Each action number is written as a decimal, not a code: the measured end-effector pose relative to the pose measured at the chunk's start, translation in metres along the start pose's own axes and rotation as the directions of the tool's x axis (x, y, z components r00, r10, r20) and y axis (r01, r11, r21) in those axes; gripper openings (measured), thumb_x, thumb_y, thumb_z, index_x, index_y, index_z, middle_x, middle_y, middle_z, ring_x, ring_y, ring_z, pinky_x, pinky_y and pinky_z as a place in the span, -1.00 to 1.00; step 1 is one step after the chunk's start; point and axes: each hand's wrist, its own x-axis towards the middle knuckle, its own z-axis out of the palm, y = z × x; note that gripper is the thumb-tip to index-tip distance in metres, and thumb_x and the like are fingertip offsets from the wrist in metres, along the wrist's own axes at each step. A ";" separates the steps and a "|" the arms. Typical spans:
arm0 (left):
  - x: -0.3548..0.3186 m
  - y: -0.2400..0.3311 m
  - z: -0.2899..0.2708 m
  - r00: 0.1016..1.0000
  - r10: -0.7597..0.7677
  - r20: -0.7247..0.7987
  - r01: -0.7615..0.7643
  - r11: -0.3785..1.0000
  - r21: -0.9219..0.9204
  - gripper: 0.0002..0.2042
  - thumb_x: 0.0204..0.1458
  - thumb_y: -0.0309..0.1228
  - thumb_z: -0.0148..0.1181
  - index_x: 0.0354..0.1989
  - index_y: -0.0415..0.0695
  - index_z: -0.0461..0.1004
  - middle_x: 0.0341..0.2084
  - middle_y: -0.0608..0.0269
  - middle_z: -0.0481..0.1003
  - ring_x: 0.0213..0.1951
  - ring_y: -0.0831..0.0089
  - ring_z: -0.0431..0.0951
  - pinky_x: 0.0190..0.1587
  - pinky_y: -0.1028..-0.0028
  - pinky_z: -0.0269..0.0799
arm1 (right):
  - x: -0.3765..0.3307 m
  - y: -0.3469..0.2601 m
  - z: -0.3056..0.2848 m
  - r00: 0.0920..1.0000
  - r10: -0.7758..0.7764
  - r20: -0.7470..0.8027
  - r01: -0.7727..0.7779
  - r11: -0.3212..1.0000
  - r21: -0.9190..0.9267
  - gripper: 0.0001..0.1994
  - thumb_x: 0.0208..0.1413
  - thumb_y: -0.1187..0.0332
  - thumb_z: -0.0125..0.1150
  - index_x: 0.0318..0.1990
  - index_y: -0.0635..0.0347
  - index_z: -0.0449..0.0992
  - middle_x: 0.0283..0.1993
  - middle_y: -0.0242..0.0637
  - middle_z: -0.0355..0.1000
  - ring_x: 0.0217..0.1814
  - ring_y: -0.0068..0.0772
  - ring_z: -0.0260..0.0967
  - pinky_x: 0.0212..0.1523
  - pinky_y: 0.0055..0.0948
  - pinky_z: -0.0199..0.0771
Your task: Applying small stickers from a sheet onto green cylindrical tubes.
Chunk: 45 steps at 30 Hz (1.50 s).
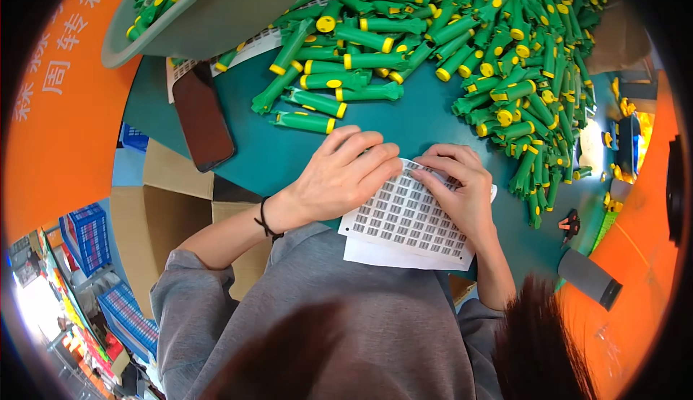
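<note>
A white sheet of small dark-printed labels [408, 216] rests at the table's near edge against my lap, with another white sheet [375, 253] showing under its lower edge. My left hand [352, 168], a thin black band at its wrist, has its fingers curled closed on the label sheet's upper left part; its thumb is hidden. On the upper right, my right hand [460, 185] pinches the same sheet, thumb over the printed rows and fingers bent at the top edge. Just beyond my left hand lie several green plastic pieces with yellow ends [307, 121].
A large heap of similar green-and-yellow pieces [534, 97] covers the teal table's [249, 129] far and right side. A tilted grey tub [216, 18] stands far left, near a dark phone [202, 122]. An open cardboard box [133, 220] is left; black-handled snips [570, 225] and a grey cylinder [588, 277] are right.
</note>
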 end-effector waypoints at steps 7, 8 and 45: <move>0.022 0.002 -0.015 0.932 -0.346 -0.109 0.286 0.885 -0.367 -0.78 -0.13 -0.53 0.47 -0.30 -0.10 0.58 -0.26 0.29 0.57 -0.17 0.27 0.45 -0.05 0.31 0.33 | 0.044 0.001 -0.075 0.941 -0.194 -0.278 0.076 0.919 -0.386 -0.58 0.06 0.61 0.27 0.10 0.05 0.57 0.15 -0.23 0.39 0.17 -0.18 0.34 0.18 -0.24 0.36; 0.026 0.003 -0.016 0.932 -0.352 -0.087 0.288 0.865 -0.411 -0.78 -0.11 -0.57 0.44 -0.28 -0.15 0.55 -0.22 0.21 0.57 -0.15 0.27 0.48 -0.03 0.32 0.33 | 0.051 0.008 -0.084 0.956 -0.187 -0.226 0.082 0.910 -0.407 -0.57 0.07 0.63 0.23 0.10 0.04 0.56 0.18 -0.25 0.37 0.21 -0.14 0.30 0.22 -0.23 0.31; 0.094 0.033 -0.029 0.860 -0.344 0.377 0.506 0.483 -0.714 -0.91 0.04 -0.52 0.35 -0.30 -0.21 0.59 -0.12 0.16 0.58 -0.05 0.40 0.56 0.08 0.40 0.41 | -0.029 0.001 -0.034 0.986 0.102 -0.130 0.032 0.652 0.757 -0.57 -0.01 0.80 0.29 0.07 0.47 0.47 0.14 -0.06 0.39 0.22 -0.26 0.38 0.22 -0.33 0.48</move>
